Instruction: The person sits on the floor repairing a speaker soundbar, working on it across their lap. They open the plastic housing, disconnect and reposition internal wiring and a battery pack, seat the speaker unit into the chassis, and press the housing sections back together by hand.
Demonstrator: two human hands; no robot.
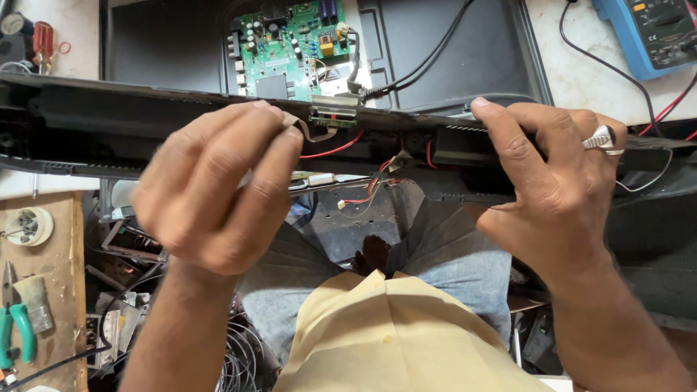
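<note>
A thin, pale flat ribbon cable (303, 129) is pinched between the thumb and fingers of the left hand (214, 192), which is curled shut around it. The cable's far end is seen just past the fingertips, near a small connector (332, 116) on the long black frame edge (109, 109). That black edge runs sideways behind both hands. The right hand (555, 189) is closed over the black edge, with the fingers laid on top and the thumb tucked below. A silver ring (602, 138) is worn on one of its fingers. The two hands are kept well apart, and red wires (341, 149) and thin white wires are seen in the gap between them. A green circuit board (290, 47) is found beyond the left hand's fingertips, past the black edge, with a black cable (428, 58) beside it. A blue meter (653, 33) is set on the bench beyond the right hand. Green-handled pliers (18, 334) are laid on a wooden board (58, 290) off to the outer side of the left wrist. Below the hands, grey trousers and a yellow shirt are seen.
</note>
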